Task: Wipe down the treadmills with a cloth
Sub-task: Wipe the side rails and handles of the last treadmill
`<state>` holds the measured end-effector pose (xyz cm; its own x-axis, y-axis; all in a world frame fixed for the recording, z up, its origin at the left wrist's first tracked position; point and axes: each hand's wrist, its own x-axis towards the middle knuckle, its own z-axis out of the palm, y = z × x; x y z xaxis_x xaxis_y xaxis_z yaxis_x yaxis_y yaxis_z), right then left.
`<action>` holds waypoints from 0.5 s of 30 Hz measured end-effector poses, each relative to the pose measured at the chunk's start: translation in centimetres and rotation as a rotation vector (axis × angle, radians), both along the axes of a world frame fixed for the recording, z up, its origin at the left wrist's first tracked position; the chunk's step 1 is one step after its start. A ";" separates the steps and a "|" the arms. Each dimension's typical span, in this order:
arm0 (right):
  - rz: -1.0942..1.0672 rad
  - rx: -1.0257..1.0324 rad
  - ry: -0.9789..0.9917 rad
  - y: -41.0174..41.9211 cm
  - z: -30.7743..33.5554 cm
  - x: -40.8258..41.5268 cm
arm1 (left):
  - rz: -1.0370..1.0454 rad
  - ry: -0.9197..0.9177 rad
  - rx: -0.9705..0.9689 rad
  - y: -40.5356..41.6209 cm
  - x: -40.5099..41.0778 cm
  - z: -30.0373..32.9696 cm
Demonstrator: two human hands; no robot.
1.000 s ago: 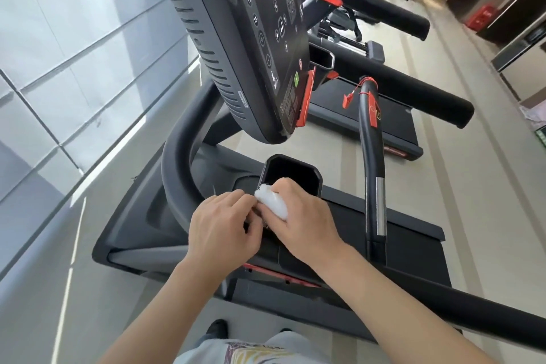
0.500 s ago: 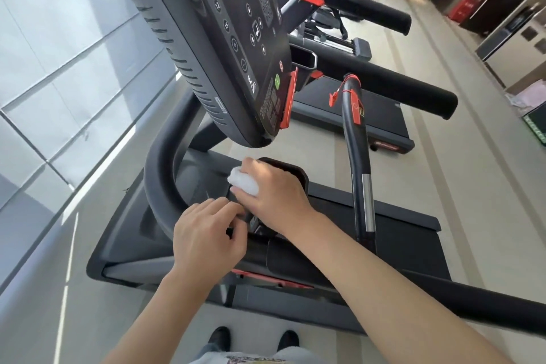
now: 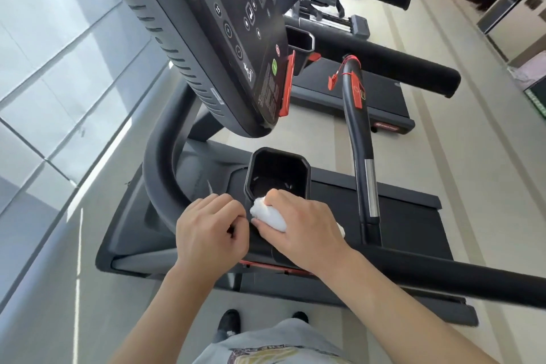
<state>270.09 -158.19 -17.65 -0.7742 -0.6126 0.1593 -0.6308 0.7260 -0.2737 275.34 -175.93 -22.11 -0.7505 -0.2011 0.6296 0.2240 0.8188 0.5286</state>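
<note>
I see the nearest black treadmill [image 3: 407,233] running its long axis away toward the right of the view, its dark belt deck stretching that way, with a second black treadmill [image 3: 348,97] parallel beyond it across a strip of pale tiled floor [image 3: 461,162]. The big black console panel [image 3: 224,38] tilts overhead, its buttons facing right. A curved black handrail [image 3: 159,168] sweeps round on the left. Below the console sits a black octagonal cup holder [image 3: 277,174], open upward; I cannot tell whether anything lies inside. My right hand [image 3: 307,230] curls round the crumpled white cloth [image 3: 269,217], pressing it at the holder's near rim. My left hand [image 3: 206,233] sits just beside, fingers curled; what they pinch is hidden.
</note>
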 end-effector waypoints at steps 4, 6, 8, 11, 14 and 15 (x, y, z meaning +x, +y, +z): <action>-0.028 -0.024 0.020 0.2 -0.3 0.5 | 0.005 -0.080 -0.006 0.4 0.1 0.6; -0.035 -0.054 0.018 1.1 -0.3 0.8 | -0.032 -0.125 -0.015 0.8 0.2 1.0; -0.059 -0.076 -0.015 2.6 -0.4 1.1 | -0.094 -0.153 0.002 1.8 0.2 1.6; -0.124 -0.104 -0.004 6.4 -0.7 1.8 | -0.243 -0.186 0.043 5.0 -0.2 2.4; -0.236 -0.126 0.084 11.4 -1.0 2.4 | -0.358 -0.200 0.024 9.4 -1.2 2.9; -0.279 -0.136 0.093 13.2 -1.0 2.6 | -0.394 -0.199 0.012 10.9 -1.6 3.0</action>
